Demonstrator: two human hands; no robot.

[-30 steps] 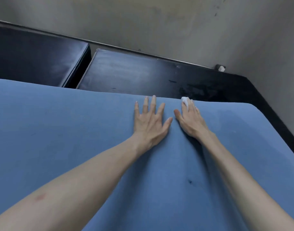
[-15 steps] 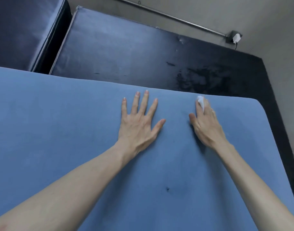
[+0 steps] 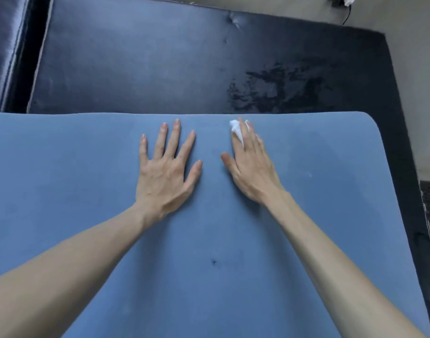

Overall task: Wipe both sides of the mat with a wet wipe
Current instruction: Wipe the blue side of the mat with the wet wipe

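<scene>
Mat: the blue mat (image 3: 87, 191) fills the lower two thirds of the head view, its far edge running from 9 o'clock to 3 o'clock and its rounded corner at about 2 o'clock.
Left hand: the left hand (image 3: 166, 174) lies palm down on the mat just left of centre, near the far edge.
Left fingers: the fingers (image 3: 160, 142) are spread wide and flat, pointing to 12 o'clock, holding nothing; the thumb points to 1 o'clock.
Right hand: the right hand (image 3: 253, 167) rests on the mat just right of centre, tilted onto its outer edge, near the left hand but apart from it.
Right fingers: close together, pressing the wipe against the mat; how they grip it underneath is hidden.
Wet wipe: the white wet wipe (image 3: 236, 129) is bunched under the right fingertips at about 12 o'clock of that hand, just short of the mat's far edge.
Dark mark: a small dark mark (image 3: 213, 262) sits on the mat between the forearms, at 6 o'clock from the hands.
Black pad: a black padded surface (image 3: 160, 57) lies beyond the mat at 12 o'clock, with a scuffed patch (image 3: 277, 91) toward 1 o'clock.
Second pad: another black pad (image 3: 4, 45) at 10 o'clock.
Wall: pale wall (image 3: 416, 69) at 2 o'clock.
</scene>
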